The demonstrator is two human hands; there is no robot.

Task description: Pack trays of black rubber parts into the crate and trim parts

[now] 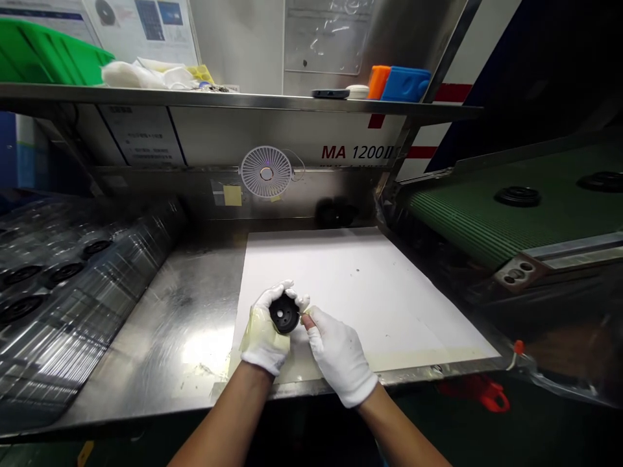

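My left hand, in a white glove with a yellowish palm, is closed around a black round plastic part. The part is cup-like, its hollow face turned up, with a pale round hole near the middle. At its right edge, my right hand, gloved in white with a bare thumb tip, is closed in a pinch. Whatever lies between those fingertips is too small to make out. Both hands are above the near part of a white sheet on the metal bench.
Stacked clear plastic trays with black round parts stand at left. A green conveyor belt carries similar parts at right. Behind are a small white fan and a dark object. A shelf above holds a green bin.
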